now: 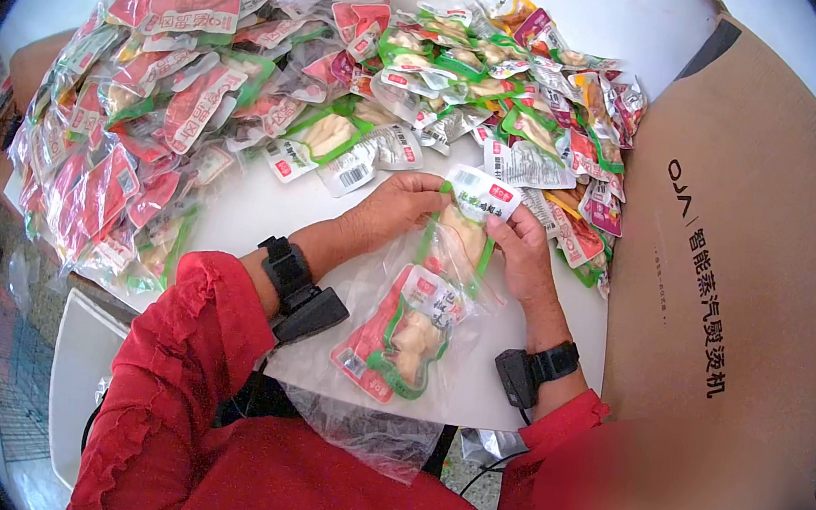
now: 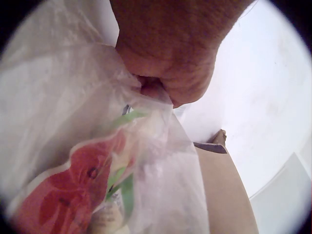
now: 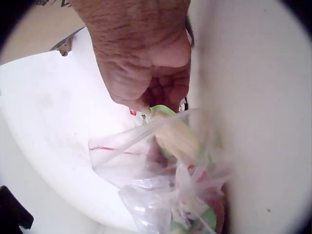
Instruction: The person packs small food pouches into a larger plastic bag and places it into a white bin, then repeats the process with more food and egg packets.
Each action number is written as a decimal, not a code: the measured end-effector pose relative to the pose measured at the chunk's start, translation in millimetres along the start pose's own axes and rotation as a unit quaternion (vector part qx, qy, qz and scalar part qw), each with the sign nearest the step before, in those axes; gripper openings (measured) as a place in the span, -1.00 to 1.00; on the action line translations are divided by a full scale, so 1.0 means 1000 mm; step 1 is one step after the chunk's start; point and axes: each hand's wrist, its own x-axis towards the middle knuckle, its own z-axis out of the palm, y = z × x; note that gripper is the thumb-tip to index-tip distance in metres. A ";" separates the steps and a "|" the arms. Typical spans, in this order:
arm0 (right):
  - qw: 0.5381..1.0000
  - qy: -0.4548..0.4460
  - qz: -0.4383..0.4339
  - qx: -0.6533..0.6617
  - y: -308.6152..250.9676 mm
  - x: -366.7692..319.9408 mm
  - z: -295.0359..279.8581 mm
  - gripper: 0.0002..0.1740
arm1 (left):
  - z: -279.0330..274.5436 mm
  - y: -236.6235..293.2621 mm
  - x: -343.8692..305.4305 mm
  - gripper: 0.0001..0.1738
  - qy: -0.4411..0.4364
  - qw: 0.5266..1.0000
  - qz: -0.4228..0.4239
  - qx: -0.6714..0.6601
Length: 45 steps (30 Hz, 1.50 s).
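Note:
A clear plastic bag (image 1: 463, 347) lies at the table's front edge, holding a red packet (image 1: 356, 355) and a green-edged packet (image 1: 415, 342). A green-and-white packet (image 1: 461, 231) sits partly in the bag's mouth. My left hand (image 1: 387, 217) pinches the bag's edge at that packet's upper left; in the left wrist view the left hand (image 2: 168, 58) grips the film. At the packet's upper right, my right hand (image 1: 526, 253) pinches it between thumb and fingers. The right wrist view shows the right hand (image 3: 141, 58) above the packet (image 3: 178, 139), fingertips partly hidden.
Bagged red packets (image 1: 198, 110) are heaped at the left. Loose packets (image 1: 529, 163) pile up behind my hands. A large cardboard box (image 1: 729, 261) stands along the right side, and a white bin (image 1: 85, 349) is at the lower left below the table.

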 end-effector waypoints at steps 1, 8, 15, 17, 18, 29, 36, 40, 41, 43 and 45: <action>1.000 0.000 0.000 0.000 0.001 0.000 -0.001 -0.68 | 0.000 0.002 -0.001 -0.76 0.003 1.000 -0.007 0.005; 0.999 0.037 0.033 0.020 -0.005 -0.002 0.000 -0.68 | 0.000 0.003 -0.002 -0.75 -0.010 1.000 -0.004 -0.002; 0.995 0.051 0.031 0.086 -0.004 -0.001 0.001 -0.66 | 0.008 0.008 -0.006 -0.76 0.026 0.999 -0.020 -0.005; 0.994 0.051 0.030 0.090 -0.007 -0.002 0.003 -0.66 | 0.006 0.007 -0.005 -0.76 0.016 1.000 -0.021 -0.007; 0.994 0.052 0.028 0.094 -0.007 -0.002 0.004 -0.66 | 0.004 0.006 -0.004 -0.76 -0.008 1.000 -0.016 -0.020; 0.991 0.071 0.025 0.112 -0.005 -0.002 0.004 -0.69 | 0.004 0.002 -0.002 -0.75 -0.022 0.999 -0.019 -0.042; 0.992 0.072 0.024 0.101 -0.005 -0.001 0.001 -0.71 | 0.001 -0.006 0.003 -0.77 -0.030 0.999 -0.010 -0.033; 0.987 0.092 0.020 0.132 -0.008 -0.002 0.006 -0.73 | 0.002 -0.007 0.004 -0.83 -0.041 0.998 0.002 -0.037; 0.988 0.088 0.019 0.127 -0.004 -0.001 0.002 -0.74 | 0.002 -0.007 0.004 -0.83 -0.041 0.998 0.002 -0.037; 0.989 0.085 0.018 0.122 -0.003 0.000 0.001 -0.75 | 0.001 -0.005 0.004 -0.86 -0.062 0.998 0.012 -0.025; 0.989 0.080 0.012 0.124 -0.005 -0.001 0.001 -0.77 | 0.000 -0.004 0.003 -0.86 -0.062 0.998 0.007 -0.015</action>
